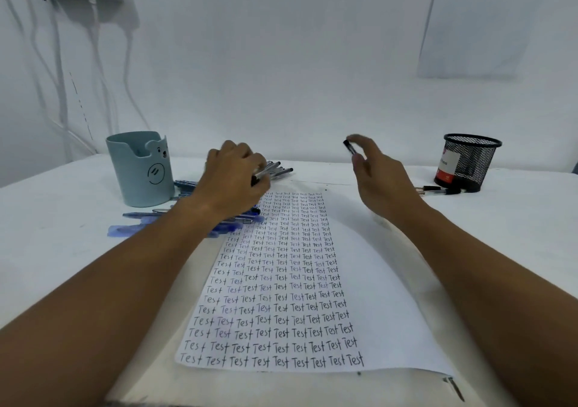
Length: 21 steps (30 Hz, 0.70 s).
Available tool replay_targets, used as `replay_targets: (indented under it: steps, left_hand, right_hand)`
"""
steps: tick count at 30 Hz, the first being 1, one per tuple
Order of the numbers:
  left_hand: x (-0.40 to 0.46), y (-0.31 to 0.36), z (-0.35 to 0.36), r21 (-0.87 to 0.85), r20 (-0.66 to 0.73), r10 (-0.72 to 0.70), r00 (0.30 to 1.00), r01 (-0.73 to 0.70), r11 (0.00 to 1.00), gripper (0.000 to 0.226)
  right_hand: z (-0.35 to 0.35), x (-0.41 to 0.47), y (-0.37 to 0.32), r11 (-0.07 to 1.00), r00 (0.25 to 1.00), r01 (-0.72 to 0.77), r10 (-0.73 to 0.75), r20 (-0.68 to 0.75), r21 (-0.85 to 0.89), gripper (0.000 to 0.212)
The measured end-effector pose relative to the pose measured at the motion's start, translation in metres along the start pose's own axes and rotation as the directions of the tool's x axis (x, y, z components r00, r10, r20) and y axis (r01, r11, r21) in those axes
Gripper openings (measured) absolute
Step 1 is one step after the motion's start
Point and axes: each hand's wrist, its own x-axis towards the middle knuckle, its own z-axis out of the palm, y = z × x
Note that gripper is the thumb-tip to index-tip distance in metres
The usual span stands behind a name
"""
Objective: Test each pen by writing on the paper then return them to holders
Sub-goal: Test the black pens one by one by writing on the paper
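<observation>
White table (516,234) w/ paper (384,281), plain wall (281,78), cables (59,71) left

White wall (281,62) w/ cables (59,78), posted sheet (475,24); white table (62,250).

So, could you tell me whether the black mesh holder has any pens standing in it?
No, the black mesh holder looks empty.

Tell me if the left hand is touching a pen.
Touching. The head view shows the left hand with fingers curled round a pen.
</observation>
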Motion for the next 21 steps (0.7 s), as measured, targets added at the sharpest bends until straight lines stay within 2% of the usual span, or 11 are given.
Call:
replay_targets:
  steps: [2,4,5,8,12,13,14,15,17,19,21]
  left_hand:
    - [-0.002,0.008,0.003,-0.076,0.08,0.103,0.991,-0.097,0.992,0.033]
    - [-0.004,0.015,0.005,-0.129,0.169,0.174,0.97,-0.153,0.98,0.037]
    - [-0.004,0.018,0.005,-0.141,0.21,0.193,0.959,-0.166,0.976,0.037]
    - [-0.005,0.026,0.004,-0.163,0.302,0.218,0.928,-0.175,0.971,0.039]
    - [-0.006,0.033,0.006,-0.164,0.4,0.265,0.877,-0.216,0.962,0.05]
    - [-0.006,0.034,0.007,-0.16,0.422,0.267,0.867,-0.219,0.963,0.053]
    - [-0.006,0.033,0.008,-0.155,0.438,0.264,0.86,-0.217,0.964,0.057]
    - [-0.006,0.032,0.008,-0.152,0.442,0.263,0.857,-0.217,0.964,0.06]
    - [-0.006,0.031,0.009,-0.158,0.44,0.269,0.857,-0.22,0.962,0.064]
    - [-0.006,0.029,0.01,-0.161,0.446,0.277,0.851,-0.228,0.96,0.065]
    - [-0.005,0.028,0.012,-0.155,0.449,0.282,0.848,-0.236,0.959,0.064]
  right_hand:
    - [-0.004,0.0,-0.007,0.934,0.986,-0.16,0.166,0.007,0.318,0.036]
    - [-0.009,0.001,-0.014,0.738,0.936,-0.327,0.341,0.093,0.591,0.036]
    - [-0.011,0.002,-0.017,0.642,0.909,-0.376,0.397,0.13,0.668,0.033]
    - [-0.017,0.004,-0.022,0.476,0.86,-0.423,0.477,0.178,0.771,0.026]
    - [-0.015,0.006,-0.019,0.256,0.854,-0.375,0.47,0.225,0.891,0.039]
    - [-0.013,0.007,-0.019,0.24,0.857,-0.366,0.464,0.225,0.899,0.033]
    - [-0.008,0.008,-0.017,0.292,0.858,-0.377,0.468,0.213,0.879,0.023]
    - [-0.004,0.009,-0.015,0.4,0.855,-0.415,0.478,0.2,0.817,0.013]
    - [0.006,0.012,-0.012,0.572,0.854,-0.478,0.481,0.199,0.667,0.023]
    - [0.012,0.019,-0.01,0.579,0.844,-0.503,0.488,0.221,0.641,0.025]
    - [0.015,0.027,-0.008,0.535,0.833,-0.511,0.501,0.234,0.673,0.014]
